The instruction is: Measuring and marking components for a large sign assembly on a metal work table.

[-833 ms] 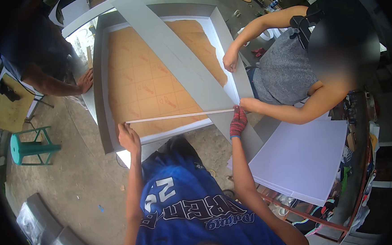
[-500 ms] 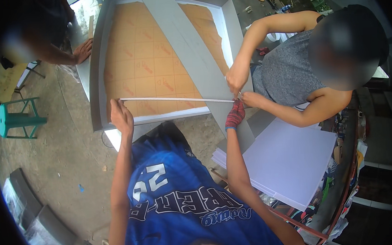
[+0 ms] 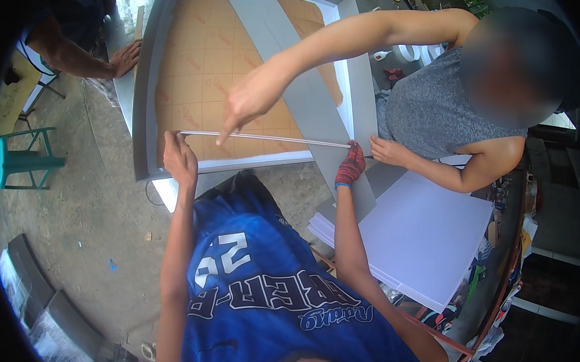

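A thin white strip (image 3: 267,138) stretches between my two hands, above the near end of a large grey frame (image 3: 142,124). My bare left hand (image 3: 180,160) pinches its left end by the frame's near left corner. In a red knitted glove, my right hand (image 3: 350,167) grips the other end, over a long grey board (image 3: 276,62) lying slantwise across the frame. Brown printed sheeting (image 3: 197,74) with white edges covers the panel inside the frame. A co-worker's hand (image 3: 248,100) reaches over the strip, fingers pointing down at it; their other hand (image 3: 391,151) is near my glove.
Another person's hand (image 3: 126,58) rests on the frame's left side. White sheets (image 3: 426,239) are stacked at my right, partly under the grey board's end. A green stool (image 3: 26,160) stands on the floor at left. Wrapped grey pieces (image 3: 60,328) lie at lower left.
The co-worker's one hand has swung left from beside my glove to the strip's middle; their other hand has drawn slightly right. My hands still hold the strip's ends.
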### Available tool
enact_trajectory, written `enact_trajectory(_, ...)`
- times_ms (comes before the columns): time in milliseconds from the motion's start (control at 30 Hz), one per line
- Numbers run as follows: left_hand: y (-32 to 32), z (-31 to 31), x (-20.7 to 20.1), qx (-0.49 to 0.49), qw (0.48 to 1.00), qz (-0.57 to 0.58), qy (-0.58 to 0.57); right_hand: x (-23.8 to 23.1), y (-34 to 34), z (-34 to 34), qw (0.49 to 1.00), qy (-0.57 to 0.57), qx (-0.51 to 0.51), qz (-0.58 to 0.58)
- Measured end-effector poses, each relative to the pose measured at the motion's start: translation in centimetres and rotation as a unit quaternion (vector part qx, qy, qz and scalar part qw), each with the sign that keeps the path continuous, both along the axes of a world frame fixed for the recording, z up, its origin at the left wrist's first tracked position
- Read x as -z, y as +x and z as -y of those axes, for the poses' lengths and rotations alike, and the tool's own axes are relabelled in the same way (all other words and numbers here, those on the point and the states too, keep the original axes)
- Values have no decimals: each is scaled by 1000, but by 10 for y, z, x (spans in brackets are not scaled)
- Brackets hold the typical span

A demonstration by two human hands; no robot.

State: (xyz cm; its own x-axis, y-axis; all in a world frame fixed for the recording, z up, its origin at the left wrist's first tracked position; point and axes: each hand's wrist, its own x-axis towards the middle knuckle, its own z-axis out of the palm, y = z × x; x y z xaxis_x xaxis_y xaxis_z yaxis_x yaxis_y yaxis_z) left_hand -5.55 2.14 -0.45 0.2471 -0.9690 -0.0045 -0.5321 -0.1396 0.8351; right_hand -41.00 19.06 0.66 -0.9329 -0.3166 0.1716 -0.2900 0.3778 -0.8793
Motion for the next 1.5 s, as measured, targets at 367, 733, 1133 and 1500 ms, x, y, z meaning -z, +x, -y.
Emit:
enact_trajectory(367, -1, 3, 0, 21, 1000, -23, 1, 0, -5, 2, 1000, 11, 9, -25)
enact_trajectory(733, 5, 7, -2, 36, 998, -59, 4, 14, -8, 2, 1000, -19, 2, -16)
enact_trajectory(1133, 4, 3, 5, 40, 998, -56, 2, 9, 0, 2, 1000, 3, 25, -18)
enact_trajectory(1500, 4, 3, 8, 69, 994, -87, -16, 27, -18, -2, 997, 13, 23, -66)
